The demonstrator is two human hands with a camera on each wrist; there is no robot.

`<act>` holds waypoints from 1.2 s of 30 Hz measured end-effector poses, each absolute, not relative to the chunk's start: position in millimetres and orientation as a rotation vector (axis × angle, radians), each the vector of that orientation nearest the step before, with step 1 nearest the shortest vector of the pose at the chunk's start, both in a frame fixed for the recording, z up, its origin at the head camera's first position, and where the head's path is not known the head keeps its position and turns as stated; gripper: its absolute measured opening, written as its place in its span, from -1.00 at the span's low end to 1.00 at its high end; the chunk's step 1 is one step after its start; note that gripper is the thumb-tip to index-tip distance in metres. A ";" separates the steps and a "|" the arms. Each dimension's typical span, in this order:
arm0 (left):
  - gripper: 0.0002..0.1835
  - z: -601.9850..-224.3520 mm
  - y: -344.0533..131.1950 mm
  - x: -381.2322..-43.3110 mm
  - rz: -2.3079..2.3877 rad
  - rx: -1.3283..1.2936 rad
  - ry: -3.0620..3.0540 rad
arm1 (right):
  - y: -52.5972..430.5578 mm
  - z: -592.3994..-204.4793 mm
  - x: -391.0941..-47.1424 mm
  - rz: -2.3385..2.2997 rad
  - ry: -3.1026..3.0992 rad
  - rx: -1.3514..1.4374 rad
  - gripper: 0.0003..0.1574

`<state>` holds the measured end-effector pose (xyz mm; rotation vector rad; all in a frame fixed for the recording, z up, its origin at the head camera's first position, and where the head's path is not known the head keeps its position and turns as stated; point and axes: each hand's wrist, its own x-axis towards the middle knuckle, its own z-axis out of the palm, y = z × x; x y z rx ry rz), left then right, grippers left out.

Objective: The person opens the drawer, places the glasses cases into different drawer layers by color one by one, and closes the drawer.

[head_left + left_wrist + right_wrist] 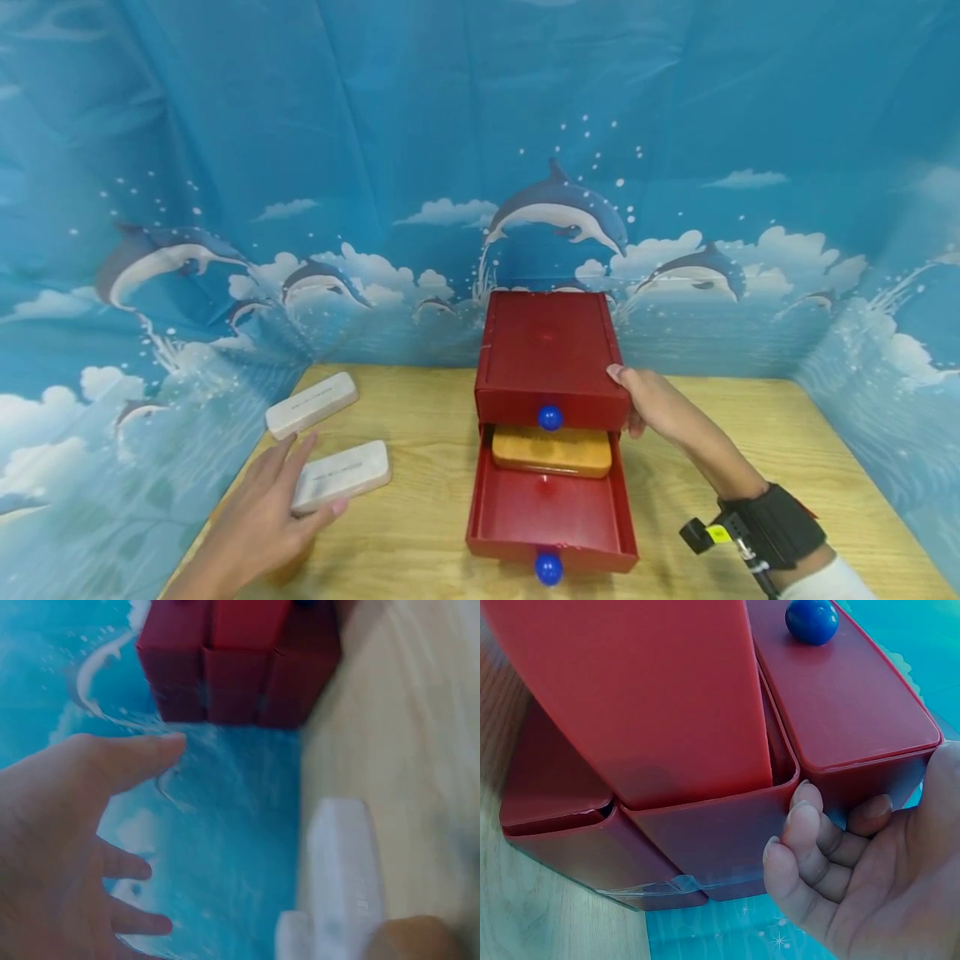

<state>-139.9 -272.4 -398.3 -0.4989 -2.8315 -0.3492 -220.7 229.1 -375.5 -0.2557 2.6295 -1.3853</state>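
A red drawer cabinet [547, 350] stands with its top drawer closed and a lower drawer [551, 508] pulled out; in the right wrist view this is the middle of three. At the drawer's back lies a yellow-orange oblong case [552, 452]. My right hand [663, 406] grips the cabinet's upper right corner, thumb on top, curled fingers [802, 825] against the side. Over the nearer white oblong case [345, 475] my left hand [258, 512] is spread, fingers and thumb apart; whether it touches the case I cannot tell. A second white case [311, 406] lies behind.
Blue round knobs [550, 417] stick out from the drawer fronts. A brownish rounded thing [416, 941] is partly visible near my left hand. Behind the wooden table [420, 517] hangs a blue dolphin-print cloth [405, 125].
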 end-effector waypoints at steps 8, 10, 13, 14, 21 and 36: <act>0.13 -436.0 -290.7 -142.8 -0.371 -0.195 -3.073 | 229.9 -375.9 -221.5 -1.387 2.635 -0.236 -0.17; 0.17 -443.7 -294.9 -144.4 -0.399 -0.129 -3.122 | 230.0 -376.2 -221.4 -1.387 2.636 -0.241 -0.17; 0.25 -452.4 -300.2 -147.5 -0.427 0.009 -3.230 | 230.2 -376.7 -221.5 -1.378 2.641 -0.251 -0.17; 0.27 -455.2 -302.1 -148.5 -0.438 0.056 -3.264 | 230.2 -376.7 -221.4 -1.376 2.642 -0.253 -0.17; 0.31 -471.9 -309.8 -148.0 -0.475 0.221 -3.274 | 229.6 -376.9 -219.8 -1.411 2.622 -0.275 -0.19; 0.42 -490.9 -322.6 -154.1 -0.605 0.367 -3.272 | 228.3 -377.4 -219.8 -1.412 2.622 -0.223 -0.21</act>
